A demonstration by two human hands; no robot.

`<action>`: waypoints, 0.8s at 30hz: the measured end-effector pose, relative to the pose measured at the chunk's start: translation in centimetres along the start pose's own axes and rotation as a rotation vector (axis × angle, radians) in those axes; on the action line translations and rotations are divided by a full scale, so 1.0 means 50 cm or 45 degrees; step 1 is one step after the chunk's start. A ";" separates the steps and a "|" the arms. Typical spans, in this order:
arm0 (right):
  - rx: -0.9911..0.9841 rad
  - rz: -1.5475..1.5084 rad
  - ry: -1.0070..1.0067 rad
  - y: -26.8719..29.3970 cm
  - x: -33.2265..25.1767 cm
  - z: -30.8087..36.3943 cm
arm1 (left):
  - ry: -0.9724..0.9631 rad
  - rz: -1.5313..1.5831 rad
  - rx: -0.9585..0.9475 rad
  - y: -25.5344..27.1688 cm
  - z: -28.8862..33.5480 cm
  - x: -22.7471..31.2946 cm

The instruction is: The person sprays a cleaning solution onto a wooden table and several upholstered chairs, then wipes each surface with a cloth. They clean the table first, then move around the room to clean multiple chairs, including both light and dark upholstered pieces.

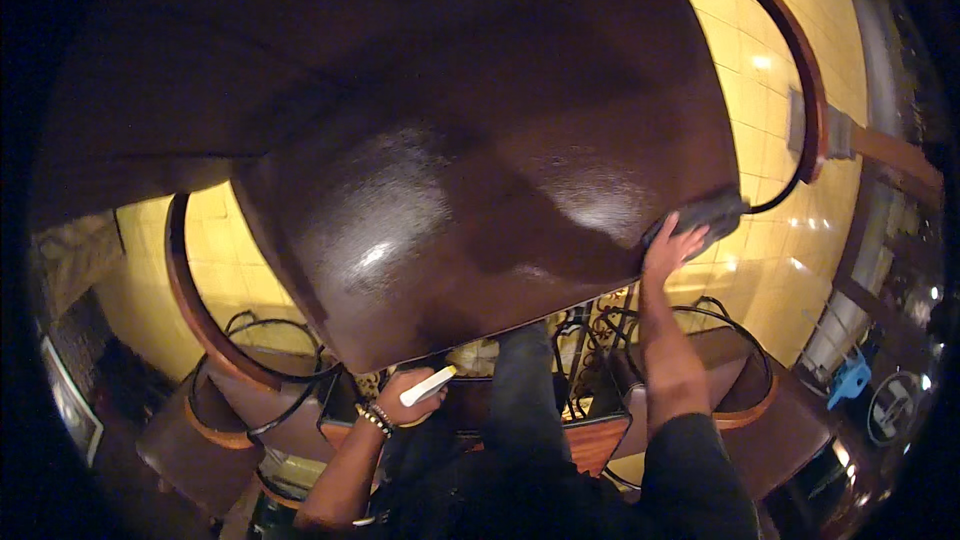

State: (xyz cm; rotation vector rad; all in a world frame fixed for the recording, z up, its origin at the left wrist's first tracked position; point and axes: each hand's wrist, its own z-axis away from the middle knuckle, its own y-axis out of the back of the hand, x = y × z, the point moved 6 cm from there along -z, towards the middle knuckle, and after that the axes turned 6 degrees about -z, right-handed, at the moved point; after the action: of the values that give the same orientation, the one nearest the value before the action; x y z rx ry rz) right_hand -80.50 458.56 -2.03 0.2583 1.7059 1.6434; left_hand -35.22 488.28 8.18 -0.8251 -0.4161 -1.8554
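A broad dark brown tabletop (480, 190) with a glossy, streaked sheen spreads out in front of me. My right hand (675, 248) presses a dark folded cloth (712, 223) against its right edge, fingers spread over the fabric. Below the near left corner, close to my body, my left hand (415, 398) is closed around a white object with a yellow tip, which looks like the head of a spray bottle (428, 386). Whatever lies under that head is hidden by my fingers and dark clothing. A beaded bracelet circles my left wrist.
Curved wooden chair arms (808, 90) on black metal frames stand beside the table, right and left. Brown padded chairs (765, 445) are behind me on both sides. Yellow tiled floor (770, 65) shows around them. A light blue object (850, 380) is at the far right.
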 end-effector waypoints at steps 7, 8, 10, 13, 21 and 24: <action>-1.644 0.790 0.835 -0.174 -0.134 0.862 | -0.180 0.215 0.170 0.084 0.117 -0.018; -1.641 0.513 1.315 -0.178 -0.204 0.952 | -0.234 -0.054 0.185 0.099 0.138 -0.022; -1.783 -0.199 1.496 -0.193 -0.314 1.042 | -0.252 -0.042 0.312 0.129 0.202 -0.040; -1.873 -0.236 2.047 -0.259 -0.458 1.117 | -0.099 0.185 0.483 0.151 0.291 -0.104; -1.134 0.164 1.972 -0.478 -0.879 1.170 | -0.241 0.596 1.090 0.102 0.427 -0.226; -0.746 0.833 2.631 -0.425 -0.733 1.213 | -0.182 0.743 1.166 0.076 0.436 -0.250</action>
State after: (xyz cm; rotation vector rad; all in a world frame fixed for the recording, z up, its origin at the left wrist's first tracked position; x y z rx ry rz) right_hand -9.70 480.06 -2.60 -2.0241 2.1166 3.1098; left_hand -21.05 508.41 14.44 -0.3685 -0.9108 -0.9012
